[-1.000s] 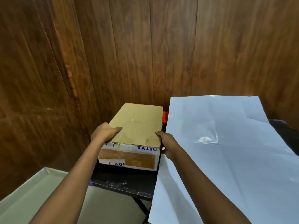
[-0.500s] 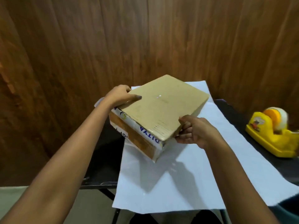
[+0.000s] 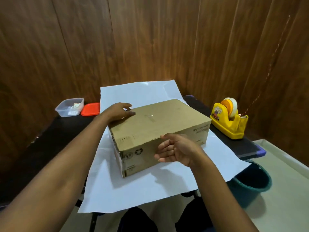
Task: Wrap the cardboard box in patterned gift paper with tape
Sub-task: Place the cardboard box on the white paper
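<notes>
- The left hand (image 3: 119,111) lies flat on the far left corner of the box (image 3: 160,126), fingers nearly straight and gripping nothing.
- The right hand (image 3: 175,148) is loosely spread at the box's near side. The fingertips seem to brush the cardboard, though contact is hard to confirm from this angle.
- The box sits flat, turned slightly askew, near the middle of the paper (image 3: 133,190).
- The paper shows a plain white face, and its near edge hangs over the black table (image 3: 55,136).
- A yellow tape dispenser (image 3: 229,119) stands on the table's right end, just beside the paper.
- A clear tub (image 3: 70,107) and a red lid (image 3: 90,109) sit at the far left.
- A teal bucket (image 3: 250,183) stands on the pale floor (image 3: 284,206) at the right.
- A wood-panelled wall (image 3: 150,39) is behind the table.
</notes>
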Tool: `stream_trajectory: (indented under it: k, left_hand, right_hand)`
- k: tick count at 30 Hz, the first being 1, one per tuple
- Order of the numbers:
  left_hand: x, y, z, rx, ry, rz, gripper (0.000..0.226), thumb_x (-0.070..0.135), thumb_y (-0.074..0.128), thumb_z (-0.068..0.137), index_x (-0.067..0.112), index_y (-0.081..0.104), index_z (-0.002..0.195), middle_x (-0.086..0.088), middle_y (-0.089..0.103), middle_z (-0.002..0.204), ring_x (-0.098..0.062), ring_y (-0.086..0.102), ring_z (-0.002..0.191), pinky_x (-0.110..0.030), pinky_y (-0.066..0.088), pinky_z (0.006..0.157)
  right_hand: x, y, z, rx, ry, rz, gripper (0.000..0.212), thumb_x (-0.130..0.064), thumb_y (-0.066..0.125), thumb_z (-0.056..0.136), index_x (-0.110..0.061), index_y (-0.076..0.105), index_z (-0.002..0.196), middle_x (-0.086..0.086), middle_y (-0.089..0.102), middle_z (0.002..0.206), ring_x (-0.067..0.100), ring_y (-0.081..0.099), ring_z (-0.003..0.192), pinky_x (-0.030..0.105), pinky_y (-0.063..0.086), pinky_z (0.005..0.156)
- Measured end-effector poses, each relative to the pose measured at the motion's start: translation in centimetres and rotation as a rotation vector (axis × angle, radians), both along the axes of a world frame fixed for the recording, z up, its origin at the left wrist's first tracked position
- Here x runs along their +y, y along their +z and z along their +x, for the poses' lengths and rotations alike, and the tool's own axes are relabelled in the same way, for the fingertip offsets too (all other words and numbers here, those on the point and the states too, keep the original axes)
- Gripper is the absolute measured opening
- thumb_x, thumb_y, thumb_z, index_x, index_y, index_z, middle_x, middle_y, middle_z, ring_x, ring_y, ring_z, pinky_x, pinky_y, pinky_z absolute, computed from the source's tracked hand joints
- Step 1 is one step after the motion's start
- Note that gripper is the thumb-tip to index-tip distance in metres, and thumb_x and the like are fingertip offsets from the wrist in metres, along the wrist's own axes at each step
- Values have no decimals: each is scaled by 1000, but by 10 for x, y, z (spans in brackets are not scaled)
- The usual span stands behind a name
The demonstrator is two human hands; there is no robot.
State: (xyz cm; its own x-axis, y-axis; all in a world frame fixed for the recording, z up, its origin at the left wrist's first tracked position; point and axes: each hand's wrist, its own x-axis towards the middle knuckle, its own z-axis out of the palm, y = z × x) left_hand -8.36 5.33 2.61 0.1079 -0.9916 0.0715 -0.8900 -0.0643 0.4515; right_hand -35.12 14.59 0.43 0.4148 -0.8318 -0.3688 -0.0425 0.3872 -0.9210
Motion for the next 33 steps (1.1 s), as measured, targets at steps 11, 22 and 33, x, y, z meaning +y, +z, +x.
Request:
stream_trajectory:
  k: [11, 22, 33]
  left_hand:
    - [71, -47, -39, 1139, 483, -364, 43, 20, 63, 86, 10, 48, 126, -8, 54, 127, -19, 60, 103, -22, 49, 63]
    - [89, -10, -33, 1300, 437, -60, 10, 10, 51, 89, 8, 61, 90, -5, 67, 59, -16, 64, 47, -22, 53, 46]
    - [84, -21, -27, 1253, 438, -80, 12, 8, 48, 91, 9, 59, 87, -3, 66, 52, -14, 63, 43, -20, 50, 40]
  right_hand:
    - [-82, -28, -57, 417, -958, -761, 11, -13, 52, 89, -6, 60, 92, 2, 52, 97, 16, 42, 97, 29, 38, 74]
    - [-94, -38, -58, -46, -739, -426, 28, -37, 58, 89, -11, 50, 92, 2, 55, 80, 15, 49, 74, 32, 39, 66]
    - [-100, -45, -55, -127, -597, -305, 30, -38, 57, 89, -13, 46, 102, 7, 60, 90, 22, 57, 86, 35, 42, 70]
